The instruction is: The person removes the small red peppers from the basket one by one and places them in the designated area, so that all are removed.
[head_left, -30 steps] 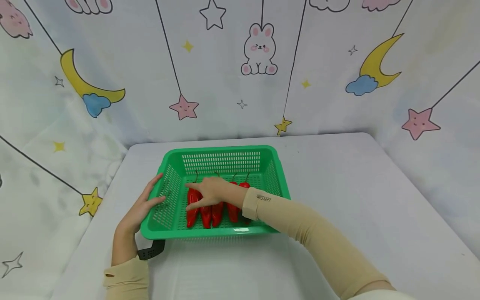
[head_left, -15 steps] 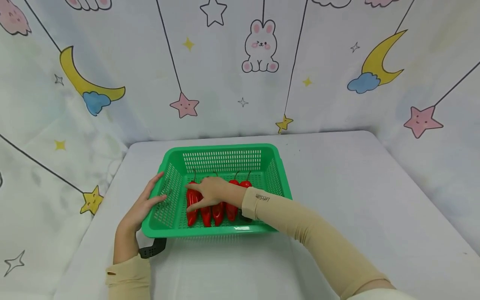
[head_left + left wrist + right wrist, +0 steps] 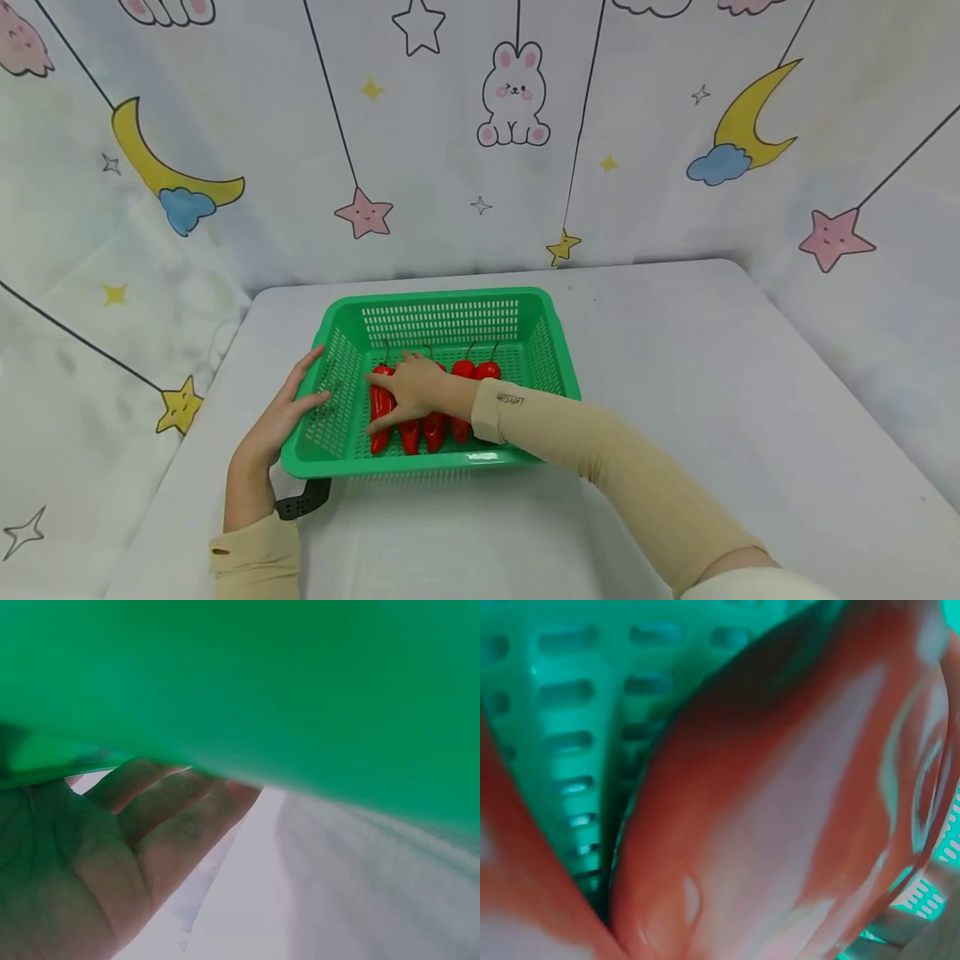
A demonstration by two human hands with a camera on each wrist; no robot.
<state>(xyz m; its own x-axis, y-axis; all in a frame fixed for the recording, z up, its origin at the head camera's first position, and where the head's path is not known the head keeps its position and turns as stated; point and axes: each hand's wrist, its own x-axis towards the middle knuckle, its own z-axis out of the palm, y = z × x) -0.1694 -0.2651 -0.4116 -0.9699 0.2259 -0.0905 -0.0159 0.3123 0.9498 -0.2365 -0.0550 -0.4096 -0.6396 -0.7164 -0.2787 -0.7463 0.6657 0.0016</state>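
A green plastic basket (image 3: 442, 293) with slotted walls holds several red peppers (image 3: 380, 404) lying side by side, stems toward the far wall. My left hand (image 3: 273, 425) holds the basket's left rim, the thumb inside and the other fingers outside. From the left wrist view, those fingers (image 3: 180, 825) reach under the green rim. Over the peppers on the left lies my right hand (image 3: 412, 387), fingers spread and covering parts of them. Close up in the right wrist view, a glossy pepper (image 3: 780, 802) fills most of the picture.
The basket stands on a white table (image 3: 675, 375) before a white cloth backdrop (image 3: 450, 150) printed with stars, moons and a rabbit. A black strap piece (image 3: 303, 500) shows by the left wrist, below the basket's near corner.
My right hand has shifted slightly left in the basket, its fingers spreading wider over the peppers. The left hand keeps its hold on the rim.
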